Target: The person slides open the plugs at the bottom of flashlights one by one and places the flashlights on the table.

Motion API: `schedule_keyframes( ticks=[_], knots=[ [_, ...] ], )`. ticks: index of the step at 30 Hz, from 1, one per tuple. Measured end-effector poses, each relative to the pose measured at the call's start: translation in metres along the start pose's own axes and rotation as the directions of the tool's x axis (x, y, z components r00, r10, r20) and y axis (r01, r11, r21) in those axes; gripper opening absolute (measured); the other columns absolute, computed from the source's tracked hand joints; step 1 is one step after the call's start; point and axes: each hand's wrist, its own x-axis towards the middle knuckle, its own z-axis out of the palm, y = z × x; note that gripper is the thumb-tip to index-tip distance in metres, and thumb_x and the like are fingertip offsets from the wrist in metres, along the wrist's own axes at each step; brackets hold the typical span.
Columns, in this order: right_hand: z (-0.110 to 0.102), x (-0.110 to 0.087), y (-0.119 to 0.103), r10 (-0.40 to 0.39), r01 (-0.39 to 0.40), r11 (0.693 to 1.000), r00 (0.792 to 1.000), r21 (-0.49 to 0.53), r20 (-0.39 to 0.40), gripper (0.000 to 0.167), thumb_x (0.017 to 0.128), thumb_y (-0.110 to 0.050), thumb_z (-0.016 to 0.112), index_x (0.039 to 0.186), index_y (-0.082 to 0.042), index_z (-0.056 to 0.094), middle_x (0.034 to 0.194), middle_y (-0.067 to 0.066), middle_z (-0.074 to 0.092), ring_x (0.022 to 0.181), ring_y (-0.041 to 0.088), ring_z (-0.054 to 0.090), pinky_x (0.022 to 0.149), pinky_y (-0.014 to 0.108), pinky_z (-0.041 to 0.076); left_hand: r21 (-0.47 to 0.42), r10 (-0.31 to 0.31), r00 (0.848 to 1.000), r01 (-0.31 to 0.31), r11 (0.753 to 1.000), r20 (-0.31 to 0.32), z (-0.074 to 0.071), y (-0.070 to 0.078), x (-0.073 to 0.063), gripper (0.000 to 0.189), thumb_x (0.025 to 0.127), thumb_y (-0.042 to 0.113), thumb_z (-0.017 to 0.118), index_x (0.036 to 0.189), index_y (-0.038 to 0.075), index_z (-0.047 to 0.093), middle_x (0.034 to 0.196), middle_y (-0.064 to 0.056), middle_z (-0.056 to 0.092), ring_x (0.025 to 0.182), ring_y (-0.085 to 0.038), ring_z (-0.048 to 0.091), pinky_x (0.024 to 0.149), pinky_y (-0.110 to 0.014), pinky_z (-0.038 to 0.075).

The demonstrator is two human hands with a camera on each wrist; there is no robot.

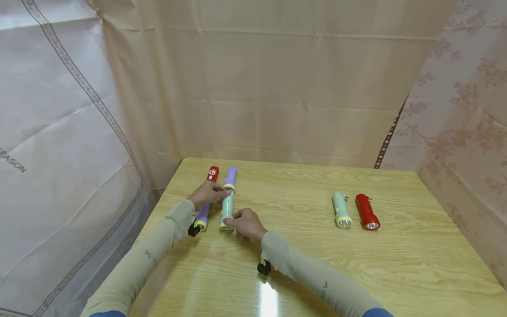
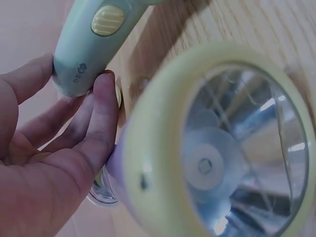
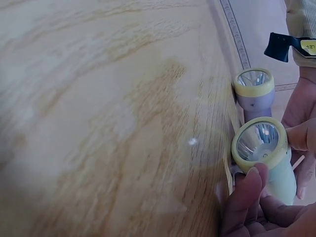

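A mint-green flashlight point(image 1: 227, 207) with a pale yellow head lies lengthwise near the table's left side. My left hand point(image 1: 207, 193) pinches its tail end between thumb and fingers, as the left wrist view shows. At the yellow head, my right hand point(image 1: 247, 222) grips the rim with thumb and fingers. Just beyond the tail lies a purple flashlight point(image 1: 231, 176), its head toward the mint one. Left of these, a red flashlight point(image 1: 213, 173) lies behind another purple flashlight point(image 1: 203, 213), partly hidden by my left hand. That purple flashlight's yellow rim point(image 2: 153, 148) looms close in the left wrist view.
On the right half of the wooden table point(image 1: 293, 251) lie a second mint-green flashlight point(image 1: 339, 207) and a second red flashlight point(image 1: 366, 210), side by side with lenses toward me. A beige cloth point(image 1: 277, 88) hangs behind the table, with patterned sheets at both sides.
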Motion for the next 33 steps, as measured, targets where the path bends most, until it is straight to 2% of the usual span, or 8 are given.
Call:
schedule_keyframes(
  ticks=[10,16,21,30,33],
  knots=[
    [-0.001,0.000,0.003,-0.026,0.026,0.999,1.000,-0.025,0.007,0.034,0.089,-0.033,0.081,0.100,-0.003,0.070,0.079,0.004,0.065,0.056,0.013,0.052,0.047,0.025,0.044,-0.042,-0.027,0.999,0.025,0.999,-0.039,0.001,0.004,-0.005,0.034,0.096,0.026,0.076,0.115,-0.003,0.072,0.114,-0.018,0.068,0.085,-0.025,0.071,0.088,-0.045,0.057],
    [0.001,-0.001,0.006,-0.045,0.044,0.997,0.999,-0.065,-0.009,0.035,0.088,-0.038,0.082,0.097,-0.006,0.070,0.077,0.004,0.066,0.052,0.014,0.054,0.043,0.024,0.041,-0.048,-0.029,0.997,0.025,0.999,-0.076,0.003,0.001,-0.002,0.036,0.093,0.029,0.079,0.111,-0.001,0.073,0.114,-0.017,0.066,0.092,-0.027,0.068,0.086,-0.043,0.058],
    [0.001,-0.003,0.006,-0.062,0.061,0.997,0.998,-0.050,-0.022,0.034,0.088,-0.036,0.083,0.097,-0.006,0.069,0.075,0.004,0.066,0.051,0.014,0.054,0.044,0.025,0.043,-0.085,-0.013,0.995,0.005,0.996,-0.096,0.006,0.002,0.002,0.032,0.091,0.025,0.081,0.107,-0.001,0.073,0.113,-0.017,0.064,0.093,-0.028,0.067,0.084,-0.041,0.060],
    [-0.007,-0.006,0.009,-0.064,0.064,0.998,0.998,-0.027,0.007,0.039,0.087,-0.037,0.083,0.104,-0.004,0.070,0.088,0.002,0.068,0.067,0.015,0.058,0.056,0.027,0.049,-0.123,0.014,0.994,-0.028,0.992,-0.110,0.011,0.006,-0.002,0.028,0.089,0.021,0.083,0.102,-0.001,0.072,0.107,-0.016,0.065,0.084,-0.025,0.069,0.082,-0.044,0.061],
    [-0.013,-0.008,0.011,-0.069,0.069,0.997,0.998,-0.038,0.014,0.040,0.087,-0.037,0.083,0.105,-0.004,0.071,0.091,0.003,0.068,0.072,0.016,0.059,0.060,0.027,0.049,-0.137,0.031,0.995,-0.044,0.990,-0.097,0.015,0.008,-0.003,0.028,0.090,0.022,0.082,0.102,-0.002,0.072,0.105,-0.016,0.066,0.083,-0.024,0.069,0.083,-0.045,0.061]
  ],
)
